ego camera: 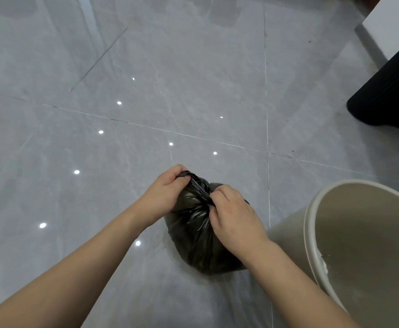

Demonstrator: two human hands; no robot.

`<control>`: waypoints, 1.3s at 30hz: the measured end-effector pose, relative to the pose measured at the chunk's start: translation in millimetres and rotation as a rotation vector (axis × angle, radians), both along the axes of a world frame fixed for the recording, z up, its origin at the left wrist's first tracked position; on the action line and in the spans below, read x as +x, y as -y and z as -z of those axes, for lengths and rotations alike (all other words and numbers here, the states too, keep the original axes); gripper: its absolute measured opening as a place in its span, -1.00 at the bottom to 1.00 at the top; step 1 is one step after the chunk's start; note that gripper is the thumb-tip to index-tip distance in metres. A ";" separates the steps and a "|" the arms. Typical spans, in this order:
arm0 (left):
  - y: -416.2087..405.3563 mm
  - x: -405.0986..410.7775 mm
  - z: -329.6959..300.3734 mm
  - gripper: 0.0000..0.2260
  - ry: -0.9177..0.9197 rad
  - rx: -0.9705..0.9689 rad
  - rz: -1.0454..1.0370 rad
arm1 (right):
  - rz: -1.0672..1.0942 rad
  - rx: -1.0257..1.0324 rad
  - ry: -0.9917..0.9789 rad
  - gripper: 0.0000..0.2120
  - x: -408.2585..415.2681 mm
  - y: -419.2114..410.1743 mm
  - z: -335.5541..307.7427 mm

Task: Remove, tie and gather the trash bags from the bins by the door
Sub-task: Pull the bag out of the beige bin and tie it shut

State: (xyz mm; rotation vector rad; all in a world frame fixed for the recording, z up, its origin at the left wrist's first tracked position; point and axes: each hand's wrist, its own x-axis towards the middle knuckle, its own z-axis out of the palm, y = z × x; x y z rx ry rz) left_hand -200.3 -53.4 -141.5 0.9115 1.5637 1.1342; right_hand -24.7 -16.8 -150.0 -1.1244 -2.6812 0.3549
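From your head camera, you look down on a glossy grey tiled floor [146,67] that lies bare across the whole left and upper part of the view, crossed by thin grout lines and dotted with small ceiling-light reflections. Your room narrows on the right: a beige round bin [369,245] stands at the lower right with its mouth open toward you and no liner in it, its rim just beside your right forearm. Farther up the right edge sits a dark, black object [390,91] on the floor, and behind it a white panel [397,22] cut off by the frame; you cannot tell what either one is.

The black trash bag [198,233] rests on the floor just left of the bin, bulging and full, between your 2 hands. Your left hand [165,192] is closed around the bag's gathered neck, pulling a twisted strand up and away. Your right hand [234,216] pinches the bunched plastic at the top of the bag, fingers curled tight on it.
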 end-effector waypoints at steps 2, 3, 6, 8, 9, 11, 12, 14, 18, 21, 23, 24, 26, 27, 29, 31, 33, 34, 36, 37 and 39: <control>-1.1 2.1 4.6 -0.85 -0.062 -0.017 0.025 | 0.031 -0.057 -0.048 -0.87 1.9 2.3 2.6; -1.6 2.5 6.6 -0.84 -0.072 -0.027 0.045 | 0.056 -0.047 -0.063 -0.91 3.0 3.9 3.5; -4.0 4.6 9.8 -0.82 -0.111 -0.096 0.089 | 0.159 0.024 -0.107 -0.89 5.2 6.6 7.3; -5.0 5.9 10.7 -0.82 -0.169 -0.123 0.094 | 0.176 0.042 -0.139 -0.84 6.3 6.5 9.7; -5.3 6.6 11.3 -0.82 -0.180 -0.120 0.091 | 0.162 0.032 -0.148 -0.85 6.7 6.8 10.5; -5.1 8.8 9.9 -0.84 -0.166 -0.089 0.082 | 0.123 -0.009 -0.153 -0.89 7.0 6.9 11.6; -4.9 9.8 9.1 -0.84 -0.156 -0.072 0.085 | 0.108 -0.029 -0.153 -0.90 7.2 6.8 12.1; -4.1 11.1 8.8 -0.85 -0.155 -0.059 0.097 | 0.100 -0.055 -0.158 -0.91 7.5 7.0 11.8; -5.0 11.8 14.4 -0.83 -0.199 -0.098 0.112 | 0.129 -0.049 -0.163 -0.90 9.1 10.0 11.8; -6.0 13.3 17.6 -0.82 -0.224 -0.168 0.126 | 0.117 0.012 -0.164 -0.83 9.8 13.1 13.2; -6.8 15.4 18.0 -0.80 -0.221 -0.196 0.136 | 0.097 0.045 -0.139 -0.77 9.4 14.5 12.9; -7.0 16.6 17.3 -0.80 -0.215 -0.211 0.141 | 0.089 0.053 -0.122 -0.73 9.3 15.0 12.9; -7.6 18.6 15.4 -0.81 -0.156 -0.225 0.130 | 0.086 0.059 -0.093 -0.70 9.3 15.8 12.5; -7.9 19.0 14.8 -0.82 -0.118 -0.228 0.121 | 0.085 0.062 -0.094 -0.72 9.3 15.2 12.2; -6.5 18.8 12.8 -0.87 -0.077 -0.232 0.112 | 0.088 0.052 -0.119 -0.79 9.3 13.3 11.1; -1.9 17.0 12.5 -0.88 -0.053 -0.231 0.114 | 0.113 0.029 -0.135 -0.80 9.4 11.3 9.6; 6.3 15.6 14.8 -0.72 -0.024 -0.195 0.124 | 0.149 0.001 -0.134 -0.85 8.5 9.1 8.5; 10.9 15.1 17.2 -0.67 -0.058 -0.148 0.131 | 0.170 -0.039 -0.130 -0.87 7.5 8.3 7.9; 17.8 15.2 24.1 -0.66 -0.201 -0.070 0.150 | 0.216 -0.183 -0.149 -0.86 6.0 6.4 6.3; 19.6 16.0 27.0 -0.72 -0.284 -0.054 0.159 | 0.250 -0.272 -0.189 -0.86 5.3 4.9 5.8; 21.0 19.2 30.0 -0.86 -0.491 -0.035 0.187 | 0.340 -0.469 -0.281 -0.89 3.6 1.8 3.9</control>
